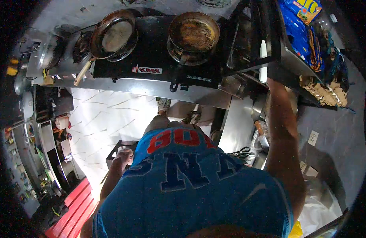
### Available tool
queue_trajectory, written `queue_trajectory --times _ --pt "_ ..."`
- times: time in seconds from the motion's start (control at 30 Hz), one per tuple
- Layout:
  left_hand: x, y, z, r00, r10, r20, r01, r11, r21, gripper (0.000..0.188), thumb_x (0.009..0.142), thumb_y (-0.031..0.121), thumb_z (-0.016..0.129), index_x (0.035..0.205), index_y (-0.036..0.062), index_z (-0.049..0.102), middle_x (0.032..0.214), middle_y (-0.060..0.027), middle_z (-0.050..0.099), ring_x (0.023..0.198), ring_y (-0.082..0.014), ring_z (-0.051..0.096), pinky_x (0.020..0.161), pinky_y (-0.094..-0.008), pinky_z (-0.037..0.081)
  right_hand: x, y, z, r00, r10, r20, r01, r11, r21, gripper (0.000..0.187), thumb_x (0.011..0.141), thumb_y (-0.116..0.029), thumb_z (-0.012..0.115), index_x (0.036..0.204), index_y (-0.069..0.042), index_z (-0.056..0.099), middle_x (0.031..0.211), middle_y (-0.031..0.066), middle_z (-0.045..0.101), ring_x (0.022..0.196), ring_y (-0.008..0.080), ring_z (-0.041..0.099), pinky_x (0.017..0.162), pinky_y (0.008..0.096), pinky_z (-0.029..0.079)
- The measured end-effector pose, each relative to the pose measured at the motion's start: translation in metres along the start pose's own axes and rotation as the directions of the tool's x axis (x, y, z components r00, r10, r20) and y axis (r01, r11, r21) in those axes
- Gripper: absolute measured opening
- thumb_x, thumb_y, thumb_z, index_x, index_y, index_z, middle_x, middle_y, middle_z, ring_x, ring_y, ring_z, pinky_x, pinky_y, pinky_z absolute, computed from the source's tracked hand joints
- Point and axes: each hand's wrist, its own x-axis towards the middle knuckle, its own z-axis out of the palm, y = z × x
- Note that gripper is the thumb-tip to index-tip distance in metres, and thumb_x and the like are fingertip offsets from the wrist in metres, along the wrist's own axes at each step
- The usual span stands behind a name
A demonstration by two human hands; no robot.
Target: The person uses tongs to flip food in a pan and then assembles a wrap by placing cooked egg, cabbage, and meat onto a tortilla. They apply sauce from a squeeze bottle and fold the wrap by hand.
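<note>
My right arm (284,131) stretches up along the right side to a dark metal rack (284,51). Only the wrist end of my right hand (275,85) shows there; its fingers are hidden behind the frame. Right by it a narrow white edge (263,59), perhaps of a plate, stands upright; I cannot tell whether the hand holds it. My left hand (124,158) hangs low on the left, next to a black crate (111,152). Its fingers are too unclear to read.
A black gas stove (151,47) carries a wooden-handled pan (115,37) and a browned, oily pan (194,31). Blue packets (298,31) lie on the rack. Scissors (242,152) and a wooden-handled blade (261,133) are at the right. A red slatted surface (72,210) is lower left.
</note>
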Motion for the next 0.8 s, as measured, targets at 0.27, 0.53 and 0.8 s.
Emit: queue_trajectory --times 0.27,0.53,0.8 --pt "0.116 0.027 -0.066 0.969 -0.095 0.228 0.149 0.961 -0.233 0.03 0.103 0.027 0.073 0.127 0.0104 0.072 0.106 -0.0084 0.075 0.081 -0.0196 0.071 0.062 -0.0345 0.056 -0.145 0.02 -0.028 0.996 -0.071 -0.062 0.074 0.996 0.047 0.034 0.107 -0.038 0.063 0.121 -0.009 0.073 0.122 0.0207 0.076 0.114 0.0443 0.071 0.096 0.0518 0.055" --pt "0.166 0.1 -0.134 0.971 0.066 0.229 -0.072 0.997 0.019 0.033 0.104 0.03 0.069 0.13 0.0095 0.071 0.118 -0.0096 0.076 0.089 -0.0255 0.074 0.075 -0.044 0.058 -0.299 -0.034 -0.231 0.909 0.122 0.399 -0.263 0.909 0.322 0.032 0.107 -0.029 0.066 0.131 -0.009 0.071 0.123 0.0202 0.076 0.112 0.0405 0.073 0.095 0.0488 0.055" --pt "0.194 0.106 -0.198 0.931 0.123 0.345 -0.133 0.991 0.006 0.029 0.101 0.026 0.069 0.125 0.0099 0.071 0.111 -0.0092 0.075 0.088 -0.0263 0.073 0.074 -0.0423 0.056 -0.248 -0.146 -0.328 0.988 -0.134 -0.082 0.149 0.966 0.211 0.037 0.108 -0.037 0.066 0.138 -0.015 0.072 0.131 0.0148 0.076 0.119 0.0373 0.072 0.103 0.0476 0.056"
